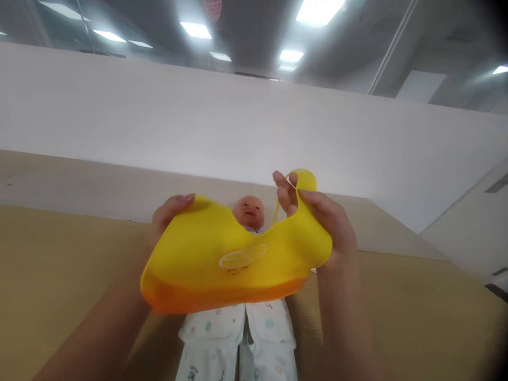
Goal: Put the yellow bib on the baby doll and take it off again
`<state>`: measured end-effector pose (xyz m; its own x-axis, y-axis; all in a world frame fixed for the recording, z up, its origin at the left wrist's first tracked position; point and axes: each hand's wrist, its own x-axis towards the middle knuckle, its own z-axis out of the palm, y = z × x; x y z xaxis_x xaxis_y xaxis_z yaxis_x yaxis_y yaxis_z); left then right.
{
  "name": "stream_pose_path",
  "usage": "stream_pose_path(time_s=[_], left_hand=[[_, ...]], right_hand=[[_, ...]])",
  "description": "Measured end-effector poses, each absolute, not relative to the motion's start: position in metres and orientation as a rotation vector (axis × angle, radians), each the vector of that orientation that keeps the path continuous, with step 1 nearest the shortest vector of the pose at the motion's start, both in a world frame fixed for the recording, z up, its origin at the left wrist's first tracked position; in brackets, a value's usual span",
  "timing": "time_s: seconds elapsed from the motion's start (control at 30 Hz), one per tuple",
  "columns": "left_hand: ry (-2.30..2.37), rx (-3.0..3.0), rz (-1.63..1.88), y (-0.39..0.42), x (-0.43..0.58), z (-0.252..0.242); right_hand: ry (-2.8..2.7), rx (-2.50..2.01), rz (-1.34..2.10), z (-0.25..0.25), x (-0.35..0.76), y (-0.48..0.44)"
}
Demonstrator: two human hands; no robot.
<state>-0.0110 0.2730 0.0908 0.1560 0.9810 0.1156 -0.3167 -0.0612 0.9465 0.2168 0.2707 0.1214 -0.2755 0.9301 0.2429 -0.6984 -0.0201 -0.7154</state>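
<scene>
Yellow silicone baby bib (201, 261) with an orange-tinted lower trough (221, 296) stretches between two bare hands, above the chest of a pale vinyl baby doll (249, 211) lying on its back on a flat tan tabletop (47, 266). The left hand (170, 216) is closed narrow on the bib's upper corner, pinching the rubbery edge. The right hand (323, 223) grips the opposite shoulder of the bib, its fingers (285, 194) parted around a thin yellow neck strap (305, 180) that loops up above the knuckles (any clasp on that strap is hidden from this view).

The bib's long axis runs crosswise between the hands, almost level, with its curved neck cutout facing away from the person. The doll's head shows just beyond that cutout, and its body runs the other way, straight toward the person, at right angles to the bib. A white printed romper (236, 345) shows below the bib's lower edge. The two hands stand about equally far from the doll's head, one to each side, while the strap lies on the right-hand side only.

Beyond the tabletop rises a long white wall (239, 129), and bright rectangular ceiling lights (318, 8) shine overhead.
</scene>
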Motion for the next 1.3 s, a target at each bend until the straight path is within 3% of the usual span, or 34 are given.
stream_pose_path(time_s=[0.17,0.57,0.93,1.3], left_hand=[[0.483,0.974,0.943,0.279,0.008,0.101],[0.628,1.188,1.279,0.294,0.015,0.089],[0.508,1.626,1.557,0.253,0.018,0.121],[0.803,1.448,1.517,0.290,0.019,0.089]], right_hand=[[-0.980,-0.373,1.572,0.114,0.228,0.282],[-0.976,-0.427,1.436,0.105,0.236,0.294],[-1.252,-0.403,1.097,0.141,0.251,0.230],[-1.122,-0.380,1.243,0.085,0.244,0.307]])
